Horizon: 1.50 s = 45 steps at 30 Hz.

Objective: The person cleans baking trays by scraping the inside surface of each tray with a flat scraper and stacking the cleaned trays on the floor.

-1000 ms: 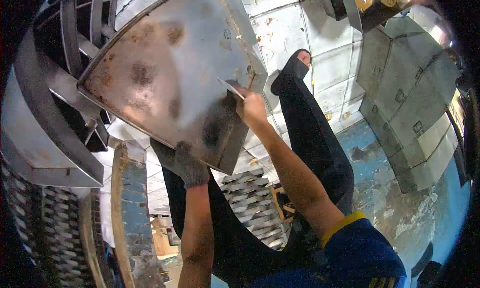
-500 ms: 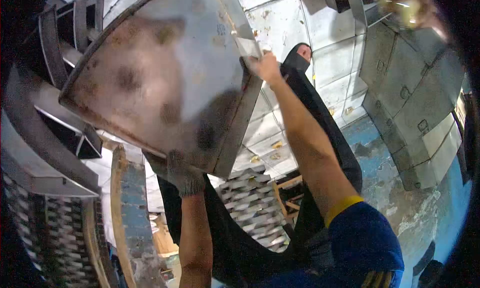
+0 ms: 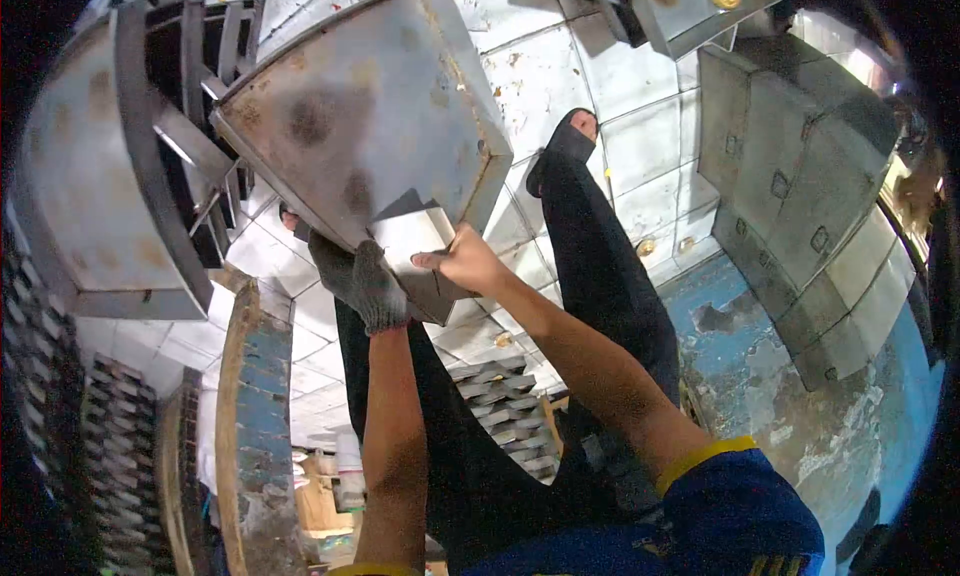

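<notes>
A large grey sheet-metal panel [image 3: 340, 116] with raised, folded edges and rusty stains stands tilted in front of me. My left hand [image 3: 362, 284], in a grey knitted glove, is closed around its near lower edge. Bare, my right hand [image 3: 468, 263] pinches a flat whitish sheet [image 3: 412, 238] between thumb and fingers. That sheet lies against the panel's near corner, right beside the glove; its material I cannot make out. Both hands are close together, between my legs in black trousers [image 3: 610, 266].
Similar metal panels [image 3: 85, 166] are stacked at the left. More metal pieces [image 3: 690, 6] stand at the top right, yellow items on one. A grey metal box [image 3: 790, 166] is against the right side. Slatted mesh [image 3: 500, 406] lies below; white tiles [image 3: 640, 96] cover the floor.
My right hand has come down with the whitish sheet from the panel's upper right edge to its near corner. The panel now appears smaller and farther off. My left hand still grips its edge.
</notes>
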Each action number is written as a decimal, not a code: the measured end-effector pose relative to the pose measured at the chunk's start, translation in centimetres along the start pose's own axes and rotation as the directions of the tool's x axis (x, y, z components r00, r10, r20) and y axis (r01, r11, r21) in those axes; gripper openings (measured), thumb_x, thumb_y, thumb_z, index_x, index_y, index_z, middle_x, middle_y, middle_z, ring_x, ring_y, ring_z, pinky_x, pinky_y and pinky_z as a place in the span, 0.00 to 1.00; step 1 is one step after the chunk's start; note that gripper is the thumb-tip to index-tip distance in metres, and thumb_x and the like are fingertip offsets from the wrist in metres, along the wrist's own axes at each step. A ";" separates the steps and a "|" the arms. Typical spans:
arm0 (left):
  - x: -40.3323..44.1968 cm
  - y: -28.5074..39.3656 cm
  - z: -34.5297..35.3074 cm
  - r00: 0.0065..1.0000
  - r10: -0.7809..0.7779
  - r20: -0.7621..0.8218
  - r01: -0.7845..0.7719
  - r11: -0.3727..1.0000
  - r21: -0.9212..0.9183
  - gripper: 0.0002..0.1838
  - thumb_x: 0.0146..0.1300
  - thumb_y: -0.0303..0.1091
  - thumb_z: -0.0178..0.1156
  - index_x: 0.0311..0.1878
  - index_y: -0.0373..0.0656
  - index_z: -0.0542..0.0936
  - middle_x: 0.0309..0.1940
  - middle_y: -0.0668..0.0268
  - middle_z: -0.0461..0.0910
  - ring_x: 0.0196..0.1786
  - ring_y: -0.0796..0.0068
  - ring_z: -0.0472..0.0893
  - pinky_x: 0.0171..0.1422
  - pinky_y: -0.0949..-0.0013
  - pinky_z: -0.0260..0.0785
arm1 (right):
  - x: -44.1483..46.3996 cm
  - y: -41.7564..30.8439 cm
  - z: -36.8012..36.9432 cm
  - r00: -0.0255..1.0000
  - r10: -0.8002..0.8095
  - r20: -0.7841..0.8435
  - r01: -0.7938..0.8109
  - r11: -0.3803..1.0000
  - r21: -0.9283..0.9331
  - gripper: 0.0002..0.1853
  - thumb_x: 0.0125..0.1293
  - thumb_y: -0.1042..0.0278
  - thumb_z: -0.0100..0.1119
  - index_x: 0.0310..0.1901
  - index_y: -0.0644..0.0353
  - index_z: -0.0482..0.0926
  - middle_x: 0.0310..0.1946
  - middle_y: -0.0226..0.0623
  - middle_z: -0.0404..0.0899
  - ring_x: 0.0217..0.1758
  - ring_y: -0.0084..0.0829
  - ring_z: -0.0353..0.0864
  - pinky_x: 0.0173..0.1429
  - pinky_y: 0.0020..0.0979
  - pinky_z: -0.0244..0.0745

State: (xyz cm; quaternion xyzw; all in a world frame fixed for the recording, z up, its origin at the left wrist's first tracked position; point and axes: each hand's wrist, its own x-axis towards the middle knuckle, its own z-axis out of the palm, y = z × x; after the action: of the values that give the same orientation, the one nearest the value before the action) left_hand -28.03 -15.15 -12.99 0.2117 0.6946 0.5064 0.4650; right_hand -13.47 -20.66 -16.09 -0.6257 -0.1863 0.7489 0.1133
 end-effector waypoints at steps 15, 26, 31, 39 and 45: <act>-3.5 35.6 5.4 0.677 0.616 0.404 -0.658 0.261 0.706 0.43 0.39 0.32 0.73 0.66 0.33 0.75 0.54 0.47 0.80 0.56 0.44 0.81 0.67 0.52 0.72 | -14.3 -33.6 -3.8 0.835 -0.335 -0.436 0.399 0.915 0.061 0.14 0.72 0.64 0.63 0.49 0.68 0.85 0.25 0.39 0.84 0.27 0.28 0.79 0.33 0.36 0.74; -4.6 45.0 6.7 0.490 0.796 0.354 -0.673 0.088 0.735 0.46 0.38 0.33 0.73 0.66 0.32 0.73 0.57 0.51 0.81 0.56 0.55 0.82 0.66 0.58 0.73 | -15.8 -43.1 3.0 0.520 -0.751 -0.407 0.854 0.466 0.232 0.12 0.72 0.74 0.61 0.55 0.65 0.83 0.42 0.38 0.88 0.45 0.26 0.82 0.49 0.29 0.78; -6.0 44.1 2.0 0.674 0.625 0.393 -0.639 0.227 0.735 0.37 0.43 0.35 0.71 0.62 0.35 0.77 0.46 0.53 0.84 0.46 0.54 0.85 0.56 0.59 0.78 | -15.5 -36.3 5.5 0.655 -0.737 -0.166 0.577 0.346 0.740 0.28 0.77 0.49 0.54 0.66 0.63 0.78 0.60 0.46 0.83 0.57 0.34 0.82 0.60 0.36 0.78; -5.0 41.7 -8.8 0.879 0.475 -0.022 -0.382 0.733 0.563 0.27 0.58 0.33 0.63 0.62 0.37 0.74 0.47 0.61 0.79 0.45 0.67 0.82 0.46 0.68 0.77 | -20.7 -34.9 7.7 0.581 -0.731 -0.357 0.714 0.669 -0.208 0.15 0.71 0.73 0.66 0.56 0.70 0.84 0.48 0.40 0.87 0.51 0.28 0.84 0.58 0.29 0.76; -0.1 38.5 -16.6 0.849 0.027 -0.527 -0.267 0.884 -0.385 0.21 0.58 0.32 0.62 0.56 0.41 0.74 0.42 0.68 0.75 0.43 0.72 0.80 0.47 0.64 0.80 | -24.8 -38.4 10.5 0.531 -0.625 -0.573 0.732 0.678 -0.062 0.18 0.72 0.69 0.69 0.58 0.69 0.81 0.55 0.39 0.84 0.58 0.29 0.81 0.65 0.31 0.73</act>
State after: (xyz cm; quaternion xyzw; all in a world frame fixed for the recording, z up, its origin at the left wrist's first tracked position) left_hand -49.03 -8.37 22.64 0.0131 0.6391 0.7237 0.2600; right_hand -21.47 2.62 23.86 -0.6762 -0.3038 0.4448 0.5026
